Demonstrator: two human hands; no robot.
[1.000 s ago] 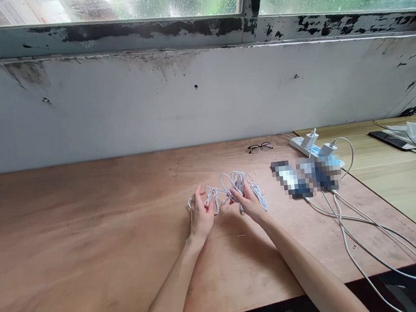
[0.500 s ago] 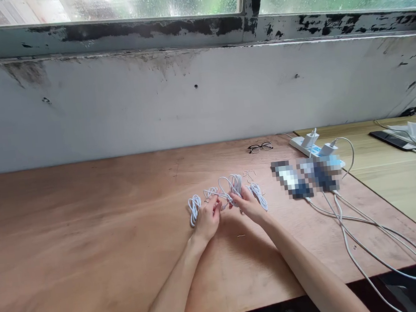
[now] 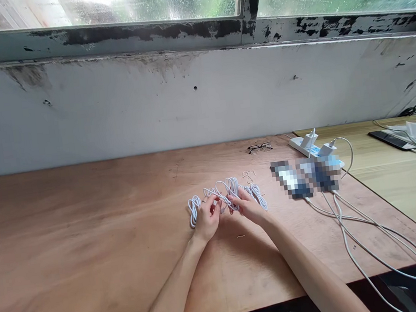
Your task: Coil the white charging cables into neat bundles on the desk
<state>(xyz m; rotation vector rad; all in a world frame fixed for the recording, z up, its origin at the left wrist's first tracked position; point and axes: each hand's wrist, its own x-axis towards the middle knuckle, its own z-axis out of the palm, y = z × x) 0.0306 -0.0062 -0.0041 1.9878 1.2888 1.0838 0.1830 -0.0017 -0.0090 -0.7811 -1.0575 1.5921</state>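
Left grip moves rightward, off the left coil

Since a second ago: left grip [image 3: 208, 220] has slid from over the left coil [image 3: 195, 211] toward the right grip [image 3: 252, 208]; left coil now shows in full, lying on the tabletop [image 3: 91, 249]. Right grip sits a touch lower, held coil [image 3: 232, 187] with it.

Grips: right closed round the held coil, white loops standing up above thumb and fingers. Left has fingers curled in, touching the loose loops [image 3: 212, 191] on the near side of that coil; whether it pinches a strand, too small to tell. Held coil lies between the two grips, in front of the body.

Right coil [image 3: 259, 197] rests just beyond the right grip. Glasses [image 3: 260, 147] farther back, near the wall [image 3: 113, 116]. To the right, power strip [image 3: 296, 143] with two white plugs; two pixelated items [image 3: 291, 180] before it, cables [image 3: 383, 228] trailing over the near edge.
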